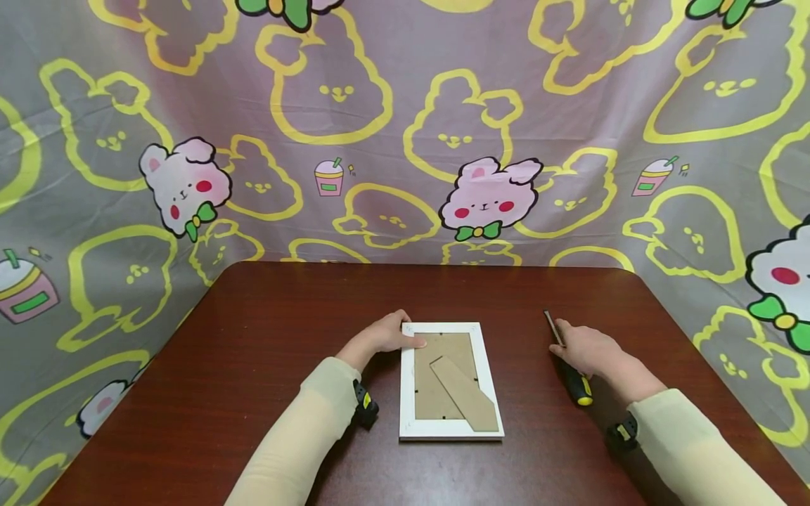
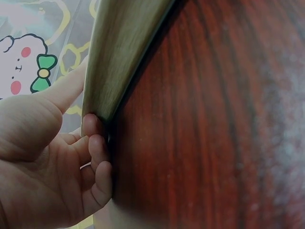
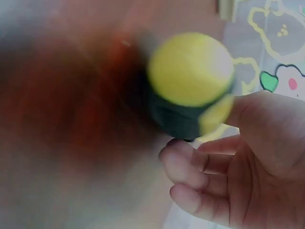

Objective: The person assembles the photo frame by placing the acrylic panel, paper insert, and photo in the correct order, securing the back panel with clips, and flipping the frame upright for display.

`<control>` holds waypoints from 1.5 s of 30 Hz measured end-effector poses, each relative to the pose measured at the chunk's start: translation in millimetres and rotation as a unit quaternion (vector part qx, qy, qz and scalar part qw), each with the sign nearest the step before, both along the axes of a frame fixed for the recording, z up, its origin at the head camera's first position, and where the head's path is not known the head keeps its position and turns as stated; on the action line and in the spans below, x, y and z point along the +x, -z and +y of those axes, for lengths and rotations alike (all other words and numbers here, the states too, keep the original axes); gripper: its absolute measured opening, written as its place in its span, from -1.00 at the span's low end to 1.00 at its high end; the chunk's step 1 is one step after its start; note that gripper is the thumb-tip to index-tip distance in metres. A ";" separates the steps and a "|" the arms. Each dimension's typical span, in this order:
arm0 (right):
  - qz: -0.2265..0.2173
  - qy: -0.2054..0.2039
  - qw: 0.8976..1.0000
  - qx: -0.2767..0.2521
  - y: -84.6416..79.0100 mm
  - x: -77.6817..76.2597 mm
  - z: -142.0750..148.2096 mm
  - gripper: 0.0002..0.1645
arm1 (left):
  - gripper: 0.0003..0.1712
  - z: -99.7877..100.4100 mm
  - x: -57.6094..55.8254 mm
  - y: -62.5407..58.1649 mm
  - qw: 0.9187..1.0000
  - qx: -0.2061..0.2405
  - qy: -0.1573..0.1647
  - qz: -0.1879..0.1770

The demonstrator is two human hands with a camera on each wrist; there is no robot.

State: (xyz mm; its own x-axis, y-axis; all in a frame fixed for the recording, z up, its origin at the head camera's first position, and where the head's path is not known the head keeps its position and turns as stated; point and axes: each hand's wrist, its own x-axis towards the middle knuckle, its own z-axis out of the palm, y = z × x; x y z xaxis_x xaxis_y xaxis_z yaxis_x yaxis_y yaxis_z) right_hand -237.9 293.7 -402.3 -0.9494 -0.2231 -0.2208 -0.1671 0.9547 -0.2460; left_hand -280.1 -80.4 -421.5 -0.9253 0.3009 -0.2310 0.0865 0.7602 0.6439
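A white picture frame [image 1: 407, 393] lies face down on the table, its brown backing board [image 1: 436, 393] showing. The slanted stand leg [image 1: 465, 395] lies flat against that board. At the upper left edge my left hand [image 1: 384, 333] grips the frame, thumb on top. In the left wrist view, its fingertips [image 2: 98, 148] curl against the frame's side [image 2: 126, 43]. To the right of the frame, my right hand [image 1: 591, 349] holds a screwdriver [image 1: 574, 385] with a black and yellow handle, shaft pointing away. The right wrist view shows the yellow handle end [image 3: 190, 69] close up.
Both things are on a dark reddish-brown wooden table [image 1: 285, 302]. A grey-pink curtain [image 1: 392, 218] with bunny prints hangs behind the table and along its sides. A dark strap device [image 1: 365, 404] sits on the left wrist, another [image 1: 625, 430] on the right.
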 end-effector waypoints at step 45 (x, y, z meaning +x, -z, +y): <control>0.033 -0.073 0.996 -0.038 8.8 -10.3 -123.2 -0.15 | -0.44 1.2 -0.7 -0.9 1.000 -0.008 -0.004 -0.017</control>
